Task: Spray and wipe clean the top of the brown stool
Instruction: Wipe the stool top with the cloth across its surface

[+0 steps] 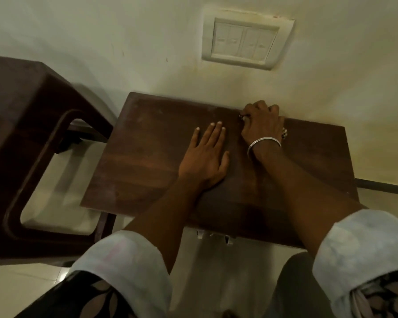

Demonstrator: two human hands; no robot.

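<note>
Hands (203,154) (262,121) on brown stool (147,157)

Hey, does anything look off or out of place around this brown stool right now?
Mostly no spill or damage. Oddly for a spray-and-wipe job, no spray bottle is in view. The left hand lies flat and bare on the stool top, the right hand is curled at the far edge; whether it holds a cloth is unclear.

This is looking like a room in a home. A cream painted wall (124,31) is carrying a switch plate (247,40), and just below that plate a wooden stool (147,157) is standing against the wall, with a dark plastic stool (21,134) sitting lower left of it on pale floor tiles (21,290).
</note>
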